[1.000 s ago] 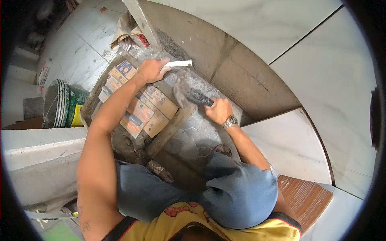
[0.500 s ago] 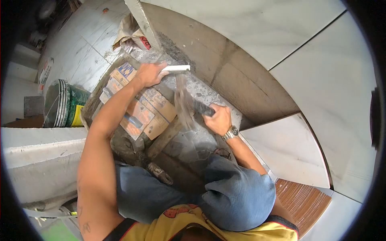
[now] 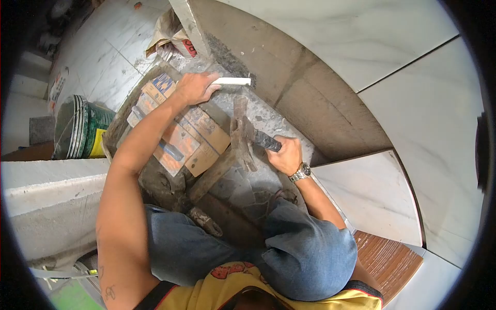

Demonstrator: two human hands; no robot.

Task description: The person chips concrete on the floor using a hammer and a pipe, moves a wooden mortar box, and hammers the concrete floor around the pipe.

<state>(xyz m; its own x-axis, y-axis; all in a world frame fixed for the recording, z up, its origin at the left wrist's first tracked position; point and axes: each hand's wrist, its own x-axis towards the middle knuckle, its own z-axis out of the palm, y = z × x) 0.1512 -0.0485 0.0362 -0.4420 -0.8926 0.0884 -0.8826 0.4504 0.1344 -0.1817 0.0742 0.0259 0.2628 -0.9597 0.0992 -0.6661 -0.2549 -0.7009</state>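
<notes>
My left hand [image 3: 198, 88] is closed on the near end of a narrow white strip [image 3: 235, 81], perhaps a tile piece; its far end sticks out to the right. Just below the strip is a worn hammer [image 3: 242, 133], its head caked with grey-brown dirt. My right hand [image 3: 285, 156] wraps round the hammer's dark grip, and a gap separates the hammer head from the strip. Under my left forearm lies a flattened cardboard box [image 3: 204, 132] with a thin flat tool [image 3: 173, 151] on it.
A green bucket [image 3: 88, 129] stands at the left, with a torn paper sack [image 3: 173, 39] at the back. A marble-look tile [image 3: 374, 194] leans at the right, near stacked brown-edged tiles [image 3: 385, 258]. A bare cement wall strip [image 3: 310, 88] runs under the wall tiles [image 3: 330, 31].
The hammer was blurred by motion and now shows sharply, with its head a little lower and farther right. The strip sits slightly higher and farther right in view.
</notes>
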